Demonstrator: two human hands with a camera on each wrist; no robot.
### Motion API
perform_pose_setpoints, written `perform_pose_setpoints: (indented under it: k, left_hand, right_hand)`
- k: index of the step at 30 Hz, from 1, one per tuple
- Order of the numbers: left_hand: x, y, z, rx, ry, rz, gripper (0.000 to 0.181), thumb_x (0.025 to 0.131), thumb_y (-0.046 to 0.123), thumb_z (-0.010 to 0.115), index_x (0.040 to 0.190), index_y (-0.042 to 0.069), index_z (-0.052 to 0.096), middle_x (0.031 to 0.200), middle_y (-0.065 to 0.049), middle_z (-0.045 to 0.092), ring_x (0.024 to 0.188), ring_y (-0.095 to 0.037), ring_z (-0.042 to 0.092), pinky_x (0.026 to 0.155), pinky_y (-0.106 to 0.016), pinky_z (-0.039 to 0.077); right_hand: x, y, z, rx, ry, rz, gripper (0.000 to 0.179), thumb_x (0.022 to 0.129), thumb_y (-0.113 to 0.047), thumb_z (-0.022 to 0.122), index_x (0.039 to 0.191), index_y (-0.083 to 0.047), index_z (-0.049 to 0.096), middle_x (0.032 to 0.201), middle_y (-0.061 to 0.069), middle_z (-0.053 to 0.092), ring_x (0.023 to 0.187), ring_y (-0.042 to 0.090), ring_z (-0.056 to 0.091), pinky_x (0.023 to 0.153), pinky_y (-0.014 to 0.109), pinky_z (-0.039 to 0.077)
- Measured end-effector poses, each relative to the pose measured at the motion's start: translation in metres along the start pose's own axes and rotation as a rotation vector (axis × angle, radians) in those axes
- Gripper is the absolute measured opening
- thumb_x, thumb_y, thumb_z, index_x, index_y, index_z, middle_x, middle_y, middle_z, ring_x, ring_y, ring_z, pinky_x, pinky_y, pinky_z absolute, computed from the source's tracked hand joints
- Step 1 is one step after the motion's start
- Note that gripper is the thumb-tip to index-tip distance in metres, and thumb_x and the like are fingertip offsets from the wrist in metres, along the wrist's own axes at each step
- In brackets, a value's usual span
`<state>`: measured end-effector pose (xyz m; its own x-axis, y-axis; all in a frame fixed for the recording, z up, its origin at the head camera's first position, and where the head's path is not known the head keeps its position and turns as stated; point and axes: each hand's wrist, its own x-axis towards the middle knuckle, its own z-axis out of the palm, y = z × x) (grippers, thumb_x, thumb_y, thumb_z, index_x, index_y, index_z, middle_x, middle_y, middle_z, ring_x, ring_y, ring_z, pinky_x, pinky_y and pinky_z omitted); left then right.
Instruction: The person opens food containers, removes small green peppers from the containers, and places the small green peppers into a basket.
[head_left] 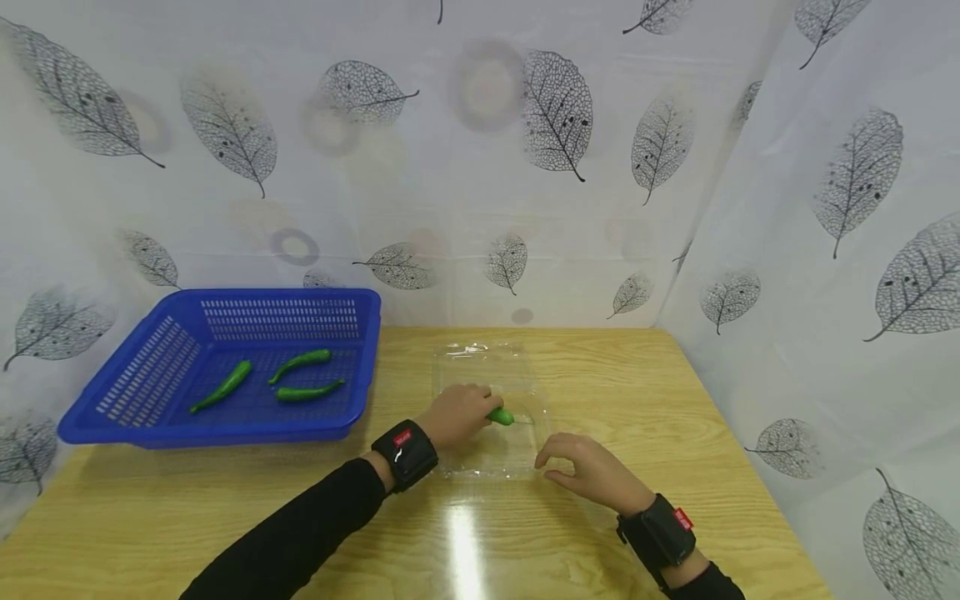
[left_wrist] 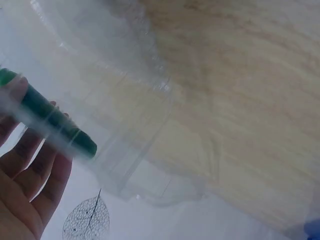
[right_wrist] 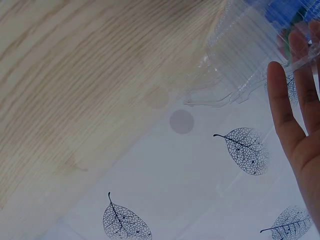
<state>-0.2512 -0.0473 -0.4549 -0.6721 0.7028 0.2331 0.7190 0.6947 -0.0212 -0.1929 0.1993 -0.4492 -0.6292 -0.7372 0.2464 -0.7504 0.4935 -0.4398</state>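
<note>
My left hand (head_left: pixel 459 412) grips a green pepper (head_left: pixel 501 416) and holds it low over a clear plastic container (head_left: pixel 491 367) in the middle of the wooden table. In the left wrist view the fingers (left_wrist: pixel 35 165) curl under the green pepper (left_wrist: pixel 50 120), with the clear container (left_wrist: pixel 150 130) just beyond. My right hand (head_left: pixel 546 465) rests at the container's front right corner, fingertips touching its rim. The right wrist view shows those fingers (right_wrist: pixel 285 105) nearly straight against the clear container (right_wrist: pixel 245 55).
A blue slotted basket (head_left: pixel 150 375) stands at the left of the table and holds three more green peppers (head_left: pixel 303 362). Leaf-patterned sheets wall in the back and the right side. The wooden tabletop (head_left: pixel 675 392) is bare to the right of the container.
</note>
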Motion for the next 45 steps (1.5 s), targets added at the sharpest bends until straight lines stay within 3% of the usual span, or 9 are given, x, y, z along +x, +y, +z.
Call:
perform_pose_setpoints:
  k: [5,11,18,26,35,45]
  left_hand:
    - [-0.003,-0.004,-0.019,-0.028,0.060,-0.016,0.021,0.084,0.022,0.070,0.102,0.014,0.063,0.088,0.000,0.063,0.075,-0.012,0.062,0.066,-0.025,0.053]
    - [-0.010,-0.010,-0.040,-0.055,0.081,-0.056,0.020,0.082,0.018,0.071,0.100,0.013,0.064,0.085,0.000,0.062,0.074,-0.012,0.061,0.064,-0.026,0.052]
    - [-0.021,-0.019,-0.055,-0.065,0.132,-0.085,0.015,0.083,0.020,0.071,0.095,0.014,0.064,0.080,0.002,0.061,0.070,-0.011,0.060,0.061,-0.025,0.051]
    - [-0.034,-0.033,-0.075,-0.114,0.121,-0.132,0.019,0.085,0.018,0.069,0.101,0.011,0.063,0.090,-0.002,0.066,0.081,-0.017,0.066,0.070,-0.031,0.054]
    - [-0.053,-0.050,-0.102,-0.046,0.144,-0.210,0.024,0.083,0.020,0.071,0.105,0.012,0.063,0.089,-0.004,0.069,0.075,-0.020,0.067,0.064,-0.037,0.054]
    - [-0.082,-0.079,-0.127,-0.037,0.103,-0.327,0.031,0.085,0.021,0.069,0.113,0.008,0.062,0.091,-0.005,0.068,0.082,-0.021,0.066,0.070,-0.040,0.054]
  right_hand:
    - [0.000,0.001,0.001,-0.002,-0.001,0.008,0.022,0.076,-0.003,0.074,0.094,-0.013,0.068,0.092,-0.006,0.066,0.087,0.011,0.063,0.077,0.026,0.053]
    - [0.000,0.002,0.001,-0.017,0.016,-0.011,0.022,0.075,-0.003,0.075,0.093,-0.013,0.068,0.092,-0.005,0.066,0.087,0.012,0.064,0.076,0.026,0.054]
    - [-0.002,0.003,0.002,-0.020,0.020,-0.011,0.022,0.074,-0.002,0.075,0.093,-0.013,0.068,0.091,-0.006,0.066,0.086,0.011,0.063,0.076,0.025,0.053]
    - [-0.002,0.003,0.002,-0.013,0.008,-0.010,0.022,0.076,-0.002,0.074,0.094,-0.013,0.067,0.091,-0.005,0.066,0.087,0.013,0.063,0.077,0.026,0.053]
    - [0.000,0.002,0.004,-0.013,0.015,-0.019,0.022,0.076,-0.002,0.074,0.094,-0.013,0.067,0.091,-0.005,0.066,0.087,0.012,0.063,0.077,0.025,0.053]
    - [-0.001,0.003,0.002,-0.039,0.013,-0.013,0.022,0.076,-0.003,0.074,0.094,-0.013,0.067,0.092,-0.005,0.065,0.088,0.013,0.064,0.078,0.026,0.053]
